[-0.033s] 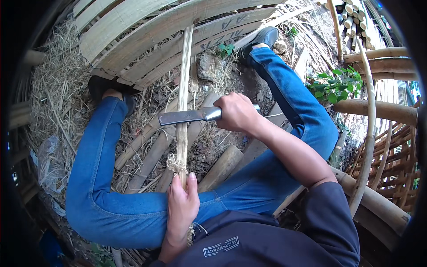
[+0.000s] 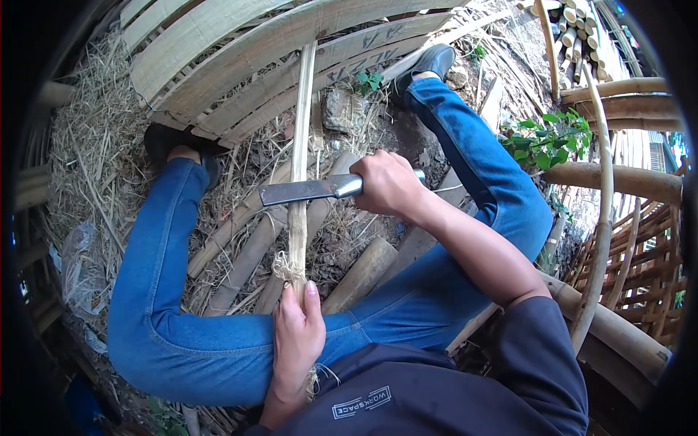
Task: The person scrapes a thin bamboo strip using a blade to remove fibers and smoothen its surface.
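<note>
A long pale bamboo strip (image 2: 298, 163) runs from my lap up to the slatted wooden panel, its far end overlapping the slats. My left hand (image 2: 299, 327) is closed round its near end, by my thigh. Just beyond the thumb, curled shavings (image 2: 288, 267) bunch up on the strip. My right hand (image 2: 387, 182) grips the handle of a broad-bladed knife (image 2: 302, 192). Its flat metal blade lies crosswise over the strip, pointing left; whether the edge touches the strip I cannot tell.
The slatted wooden panel (image 2: 240, 87) stands ahead, with straw (image 2: 94, 152) at left. Several bamboo poles (image 2: 363, 272) lie between my legs. A leafy plant (image 2: 549, 142), a bamboo rail (image 2: 618, 182) and a woven basket (image 2: 632, 261) are at right. Cut bamboo (image 2: 578, 36) is stacked far right.
</note>
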The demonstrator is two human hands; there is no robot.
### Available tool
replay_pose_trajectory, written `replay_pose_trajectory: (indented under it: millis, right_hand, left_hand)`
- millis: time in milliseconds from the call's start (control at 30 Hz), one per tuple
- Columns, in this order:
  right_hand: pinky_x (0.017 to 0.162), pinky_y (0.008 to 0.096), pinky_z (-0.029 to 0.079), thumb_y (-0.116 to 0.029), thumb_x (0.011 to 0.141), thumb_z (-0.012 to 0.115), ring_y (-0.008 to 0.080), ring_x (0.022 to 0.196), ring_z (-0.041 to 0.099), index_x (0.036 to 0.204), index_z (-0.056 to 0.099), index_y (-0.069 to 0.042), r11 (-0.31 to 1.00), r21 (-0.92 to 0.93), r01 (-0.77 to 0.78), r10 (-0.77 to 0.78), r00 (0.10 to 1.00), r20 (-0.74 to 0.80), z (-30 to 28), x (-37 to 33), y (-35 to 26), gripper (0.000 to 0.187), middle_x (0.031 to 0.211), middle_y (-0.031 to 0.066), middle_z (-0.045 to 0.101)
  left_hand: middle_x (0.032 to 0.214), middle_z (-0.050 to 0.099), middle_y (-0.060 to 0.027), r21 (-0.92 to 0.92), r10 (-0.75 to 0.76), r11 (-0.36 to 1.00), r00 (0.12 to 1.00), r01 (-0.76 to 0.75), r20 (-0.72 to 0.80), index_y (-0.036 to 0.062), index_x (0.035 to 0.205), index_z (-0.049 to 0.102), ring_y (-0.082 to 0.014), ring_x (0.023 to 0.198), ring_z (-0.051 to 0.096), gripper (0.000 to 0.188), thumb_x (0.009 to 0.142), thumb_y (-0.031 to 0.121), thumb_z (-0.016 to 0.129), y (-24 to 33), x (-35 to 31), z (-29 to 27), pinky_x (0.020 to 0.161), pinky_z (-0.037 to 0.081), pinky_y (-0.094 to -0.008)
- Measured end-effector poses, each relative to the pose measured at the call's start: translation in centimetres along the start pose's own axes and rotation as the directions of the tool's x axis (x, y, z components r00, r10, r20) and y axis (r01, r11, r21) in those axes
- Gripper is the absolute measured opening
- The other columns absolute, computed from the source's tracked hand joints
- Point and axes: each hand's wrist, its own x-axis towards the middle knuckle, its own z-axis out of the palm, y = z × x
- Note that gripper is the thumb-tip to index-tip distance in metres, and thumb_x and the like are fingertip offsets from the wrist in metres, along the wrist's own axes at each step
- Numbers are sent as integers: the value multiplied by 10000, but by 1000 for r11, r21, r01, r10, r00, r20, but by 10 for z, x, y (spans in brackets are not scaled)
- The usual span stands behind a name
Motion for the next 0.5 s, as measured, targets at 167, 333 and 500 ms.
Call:
replay_pose_trajectory:
  millis: [167,333,500]
  right_hand:
    - [709,489,553,-107,645,669,397,691,672,748,683,-64,999,9,42,-41,995,-96,10,-9,0,112,674,192,655]
    - [725,491,551,-104,668,634,403,686,665,718,679,-52,1000,13,-27,28,990,-137,6,8,11,85,654,213,640]
    - [729,491,550,-91,675,619,400,690,666,737,689,-52,1000,10,25,-24,997,-76,6,-6,1,102,673,204,652]
  left_hand:
    - [763,596,-283,1,-11,1000,1000,11,26,-35,919,531,-504,749,564,302,1047,230,466,-3,-1,0,673,396,-568]
    - [751,572,-246,30,15,999,999,-16,30,-30,919,530,-441,714,549,303,1053,232,460,-5,-1,-1,664,404,-519]
    - [772,602,-274,28,-46,999,997,44,65,-28,910,528,-501,764,563,310,1047,243,466,-6,-1,-2,694,399,-570]
